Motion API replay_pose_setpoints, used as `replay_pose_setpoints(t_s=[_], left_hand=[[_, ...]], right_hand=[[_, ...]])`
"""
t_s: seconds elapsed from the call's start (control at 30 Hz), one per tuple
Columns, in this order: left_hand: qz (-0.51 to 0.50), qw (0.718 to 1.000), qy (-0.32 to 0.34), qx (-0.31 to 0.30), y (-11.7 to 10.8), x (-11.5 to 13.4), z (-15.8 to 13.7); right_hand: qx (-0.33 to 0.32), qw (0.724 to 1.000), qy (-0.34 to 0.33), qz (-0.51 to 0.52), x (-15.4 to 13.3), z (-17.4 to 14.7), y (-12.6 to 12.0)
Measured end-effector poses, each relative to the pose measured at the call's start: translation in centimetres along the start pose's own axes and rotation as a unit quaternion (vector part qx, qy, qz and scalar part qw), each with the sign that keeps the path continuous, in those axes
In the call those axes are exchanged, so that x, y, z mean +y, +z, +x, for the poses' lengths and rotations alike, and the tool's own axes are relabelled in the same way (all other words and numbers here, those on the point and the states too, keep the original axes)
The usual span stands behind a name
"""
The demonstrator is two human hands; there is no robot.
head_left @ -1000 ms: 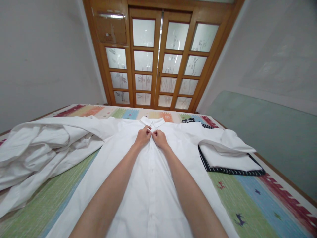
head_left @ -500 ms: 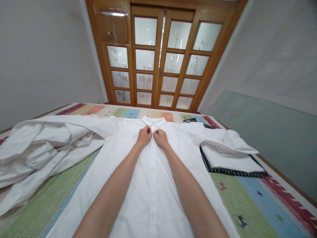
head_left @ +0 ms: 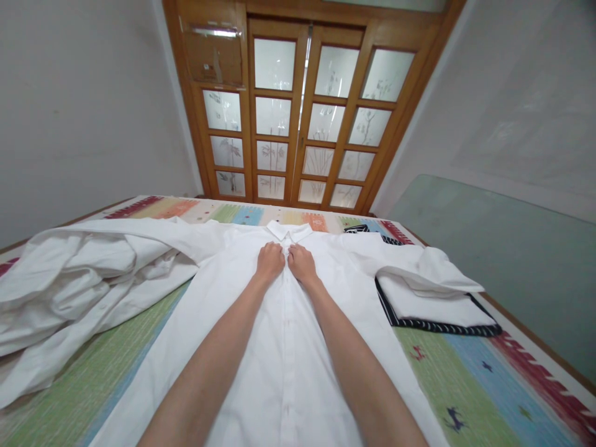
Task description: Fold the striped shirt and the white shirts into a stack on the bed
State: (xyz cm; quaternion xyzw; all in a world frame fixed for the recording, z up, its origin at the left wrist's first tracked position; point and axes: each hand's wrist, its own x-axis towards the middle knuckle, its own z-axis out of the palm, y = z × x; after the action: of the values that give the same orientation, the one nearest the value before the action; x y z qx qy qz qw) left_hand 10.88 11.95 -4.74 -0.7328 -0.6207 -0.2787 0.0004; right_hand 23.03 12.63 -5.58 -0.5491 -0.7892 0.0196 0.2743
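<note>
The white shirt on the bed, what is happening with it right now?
A person has the white shirt spread flat, front up, on a striped bedcover. The left hand and right hand are curled side by side on the button strip just below the collar. A folded white cloth lies to the right, and a heap of white garments to the left.

The bed (head_left: 488,385) carried a striped multicoloured cover. A white button-front shirt (head_left: 288,347) lay flat along its centre, collar toward the far edge. Crumpled white garments (head_left: 79,279) occupied the left edge; a folded white cloth with dark striped trim (head_left: 437,307) lay near the right edge.
</note>
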Motion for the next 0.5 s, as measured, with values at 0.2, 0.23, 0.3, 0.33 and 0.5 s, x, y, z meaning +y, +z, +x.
replay_pose_setpoints(t_s=[0.2,0.23,0.3,0.33,0.5], left_hand=[[0.029,0.998,0.030,-0.050,0.0,0.2,-0.4],[0.032,0.997,0.032,-0.058,0.0,0.2,-0.5],[0.040,0.996,0.031,-0.074,-0.2,0.3,-0.8],[0.046,0.995,0.025,-0.079,-0.3,0.4,-1.0],[0.101,0.992,-0.035,-0.068,-0.8,0.9,-1.9]], right_hand=[[-0.021,0.999,-0.029,-0.039,-0.1,-0.1,-0.1],[-0.023,0.998,-0.028,-0.043,-0.1,-0.1,-0.1],[-0.033,0.998,-0.019,-0.052,-0.3,0.0,-0.3],[-0.042,0.997,-0.013,-0.060,-0.3,0.1,-0.4],[-0.094,0.988,-0.005,-0.118,-0.4,1.1,-1.3]])
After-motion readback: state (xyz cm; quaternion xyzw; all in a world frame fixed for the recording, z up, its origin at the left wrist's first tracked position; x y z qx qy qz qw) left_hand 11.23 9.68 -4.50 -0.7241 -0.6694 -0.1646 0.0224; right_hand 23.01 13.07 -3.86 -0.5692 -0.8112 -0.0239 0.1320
